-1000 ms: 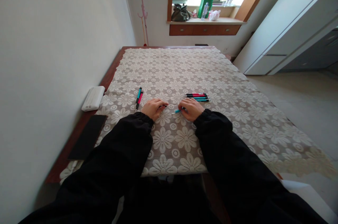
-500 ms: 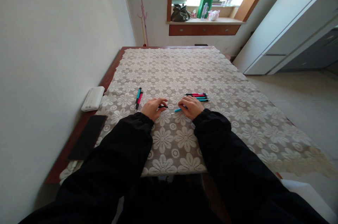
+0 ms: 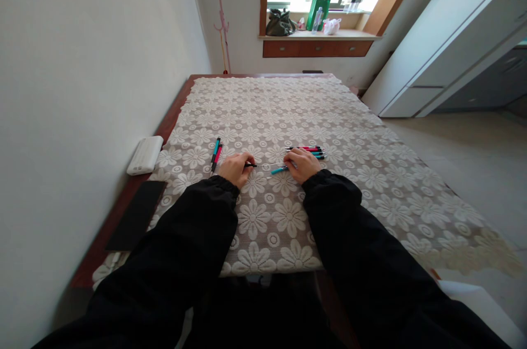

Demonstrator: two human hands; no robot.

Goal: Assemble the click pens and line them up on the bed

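My left hand (image 3: pixel 235 168) rests on the lace-covered worktop (image 3: pixel 370 173), fingers curled and pinching the black end of a thin pen part (image 3: pixel 252 165) that points right toward the other hand. My right hand (image 3: pixel 303 164) lies a little to the right, fingers closed around a teal pen barrel (image 3: pixel 279 170), whose free end sticks out to the left and lies on the cloth. A thin, pale refill seems to run between the two pieces, though it is too fine for me to be sure. Just beyond my right hand, touching its far side, lies a small row of pens (image 3: pixel 307 150) in black, pink and teal, laid side by side. Left of my left hand, near it, two more pens (image 3: pixel 216 151), one teal and one pink, lie together pointing away from me. At the worktop's left edge sit a white box (image 3: pixel 145 155) and, nearer, a dark flat slab (image 3: pixel 137 215).
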